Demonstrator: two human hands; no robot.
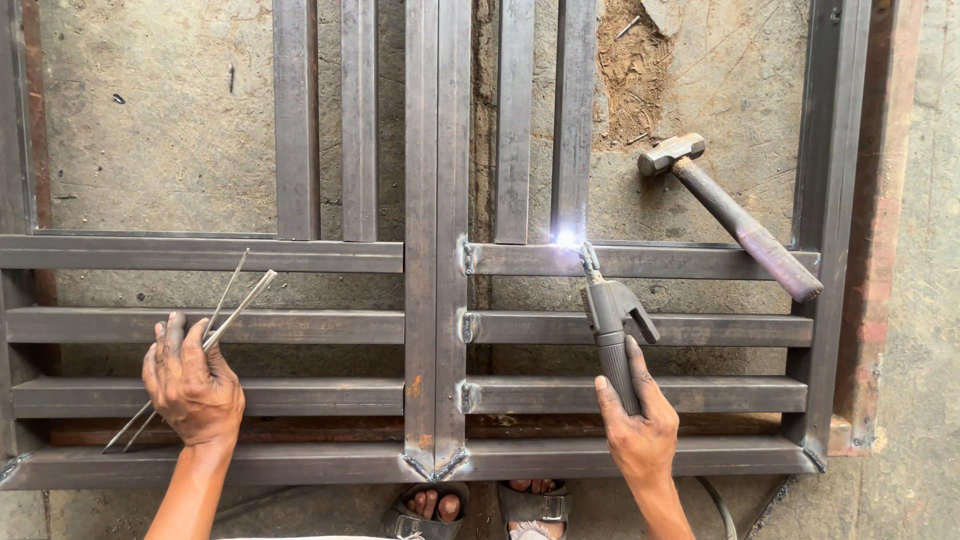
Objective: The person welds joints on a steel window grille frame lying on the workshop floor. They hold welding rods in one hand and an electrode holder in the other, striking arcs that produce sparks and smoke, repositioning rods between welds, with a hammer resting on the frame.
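A steel gate frame (437,240) of square tubes filled most of the picture, lying flat on the concrete floor (150,130), its crossbars running left to right. At the upper right a hammer (735,215) rested across the frame, head toward the top, handle slanting down to the right. At the lower right the right hand (638,425) was clenched around the electrode holder (610,330), whose long axis ran nearly upright, tip pointing toward the top of the frame at a bright arc (567,238) on a crossbar joint. At the lower left the left hand (192,385), fingers curled, gripped thin welding rods (215,325) slanting from lower left to upper right.
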